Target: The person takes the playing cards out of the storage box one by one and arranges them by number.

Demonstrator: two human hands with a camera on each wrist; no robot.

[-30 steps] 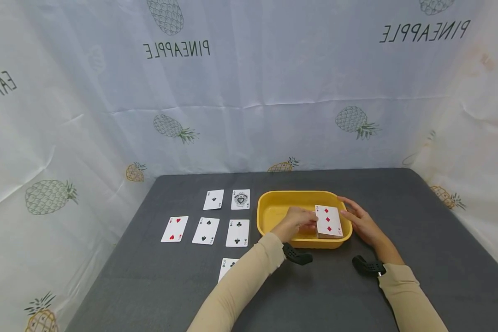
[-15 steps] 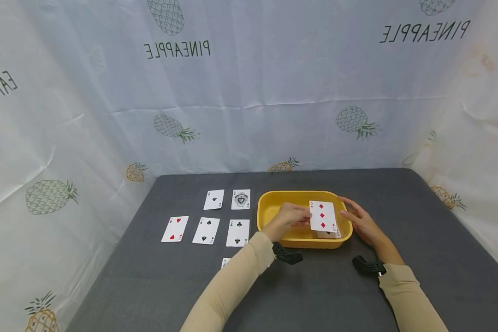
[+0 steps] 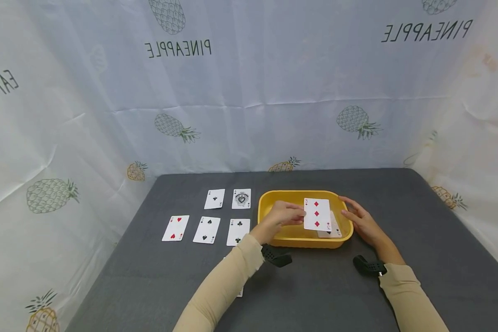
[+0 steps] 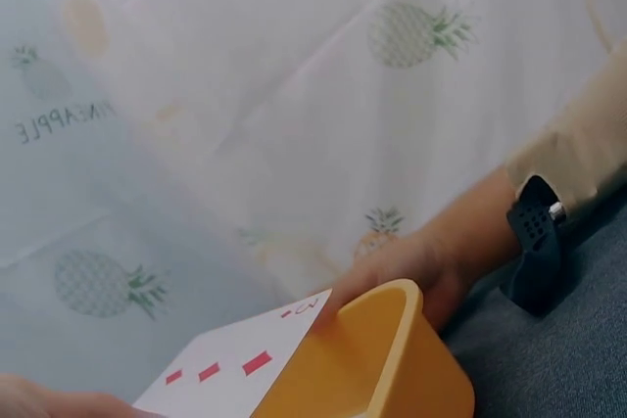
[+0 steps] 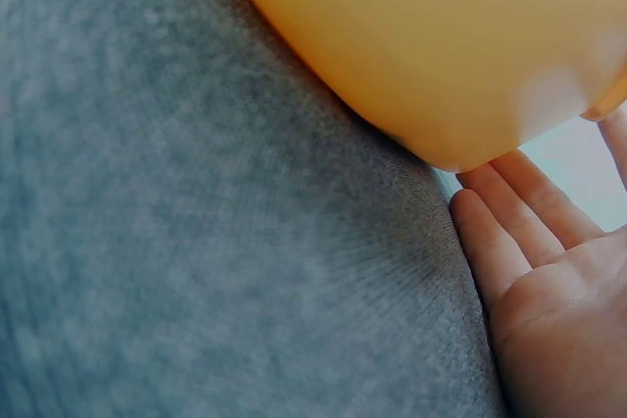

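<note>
My left hand [image 3: 280,220] pinches a three of diamonds playing card [image 3: 317,214] by its left edge, holding it face up over the yellow plastic bin [image 3: 269,196]. Beneath that card, more playing cards [image 3: 335,229] lie at the bin's right end, partly covered. My right hand [image 3: 363,223] rests against the bin's right end. In the right wrist view its fingers [image 5: 529,198] extend straight along the outer wall. The left wrist view shows the held card [image 4: 235,354] tilted close above the bin's rim [image 4: 402,305].
Left of the bin, face-up cards lie in rows: an ace of clubs [image 3: 214,199] and an ace of spades [image 3: 241,198], then a two of hearts [image 3: 175,228], a two of spades [image 3: 206,230] and a two of clubs [image 3: 237,230]. My left sleeve [image 3: 224,281] mostly hides another card [image 3: 240,293].
My left hand has drawn the three of diamonds leftward off the cards in the bin, uncovering more of them. The left forearm now covers more of the nearest table card. The right hand stays put.
</note>
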